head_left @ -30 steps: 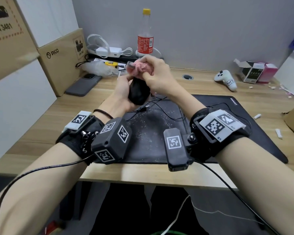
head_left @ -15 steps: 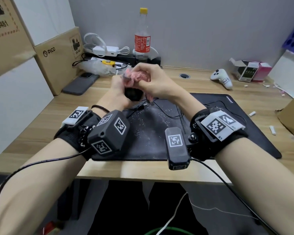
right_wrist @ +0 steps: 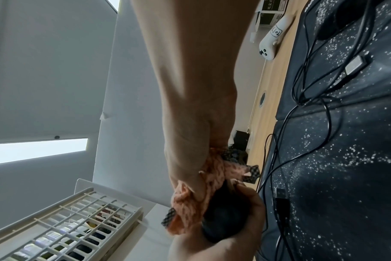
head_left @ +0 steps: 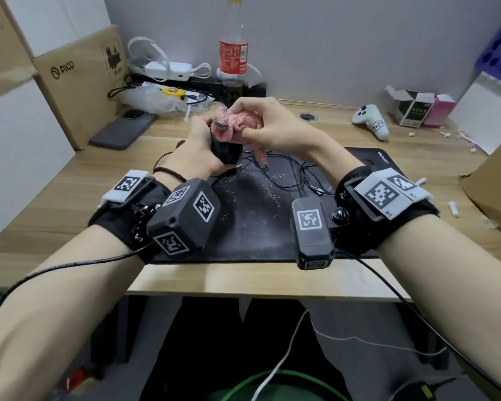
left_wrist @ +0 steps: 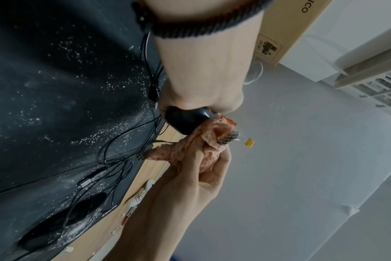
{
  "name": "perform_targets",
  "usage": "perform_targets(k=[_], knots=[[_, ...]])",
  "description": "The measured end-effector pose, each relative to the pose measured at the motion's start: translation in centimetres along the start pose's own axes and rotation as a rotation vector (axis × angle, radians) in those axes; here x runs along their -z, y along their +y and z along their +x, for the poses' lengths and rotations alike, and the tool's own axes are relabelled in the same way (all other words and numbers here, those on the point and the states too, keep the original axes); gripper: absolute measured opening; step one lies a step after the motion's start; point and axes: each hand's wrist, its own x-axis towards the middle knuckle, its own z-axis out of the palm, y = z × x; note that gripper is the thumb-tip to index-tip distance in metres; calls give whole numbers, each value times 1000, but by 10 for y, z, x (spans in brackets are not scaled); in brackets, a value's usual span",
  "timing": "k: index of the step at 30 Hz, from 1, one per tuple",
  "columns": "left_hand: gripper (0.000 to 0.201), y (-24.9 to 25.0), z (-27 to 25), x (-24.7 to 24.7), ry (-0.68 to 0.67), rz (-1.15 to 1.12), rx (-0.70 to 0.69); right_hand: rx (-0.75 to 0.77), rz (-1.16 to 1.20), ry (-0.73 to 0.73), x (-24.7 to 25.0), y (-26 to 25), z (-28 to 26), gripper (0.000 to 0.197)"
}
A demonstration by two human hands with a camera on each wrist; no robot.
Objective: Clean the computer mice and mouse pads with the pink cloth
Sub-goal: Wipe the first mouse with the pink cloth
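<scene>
The left hand [head_left: 198, 146] grips a black computer mouse [head_left: 225, 150], fingers curled round its body, and holds it up above the far left part of the black mouse pad [head_left: 252, 224]. The right hand [head_left: 268, 125] clutches the bunched pink cloth [head_left: 237, 123], thumb and fingers closed on it, and presses it against the top end of the mouse; a loose tail of cloth with a checked edge hangs down beside the mouse. In the left wrist view, the cloth [left_wrist: 203, 150] touches the mouse [left_wrist: 185, 120] at its rounded end. The pad lies on the wooden tabletop [head_left: 58, 198], speckled with white crumbs and crossed by thin black cables [head_left: 287, 172]. A 2nd dark mouse [left_wrist: 87, 206] rests on the pad near its far right corner. A white controller [head_left: 372, 120] lies on the tabletop beyond the pad, well apart from the hands.
</scene>
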Motion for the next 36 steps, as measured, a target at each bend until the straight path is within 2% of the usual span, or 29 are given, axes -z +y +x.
perform_targets(k=[2,4,6,8,11,15,17,18,20,23,24,26,29,31,33,34,36], knots=[[36,-1,3,0,-24,6,10,5,-1,36,-2,1,2,17],[32,-4,1,0,-137,59,18,-35,-20,198,-3,7,9,19],[37,-8,-1,-2,-251,140,8,-113,-65,392,2,13,16,23],[41,-10,-4,-4,-303,202,0,-181,-100,485,5,18,17,23],[40,-11,0,-6,-232,212,10,-180,-98,413,5,20,11,21],[33,-13,12,-3,-32,97,49,-97,51,128,0,14,-6,13],[32,-9,14,0,11,78,60,-38,123,-12,0,11,-12,13],[30,-7,14,1,16,91,59,-23,122,-21,0,11,-13,13],[25,-4,10,1,-37,151,44,-38,71,120,-1,17,-5,13],[27,-4,-5,-4,-193,284,-6,-160,-40,505,1,28,14,14],[29,-3,-7,-7,-197,320,-28,-187,-57,563,2,28,18,17],[31,1,-9,-11,-141,342,-68,-167,-61,526,1,22,19,20],[35,7,-8,-6,-70,264,-88,-23,14,275,-7,6,10,20],[38,7,-2,5,-56,130,-101,72,49,68,-12,-2,2,20],[39,7,-3,9,-15,144,-156,114,60,-48,-13,-6,-3,17],[38,7,-1,8,-30,136,-120,109,68,-33,-13,-5,-2,16],[30,7,-1,2,-70,150,-78,52,71,156,-12,1,8,11]])
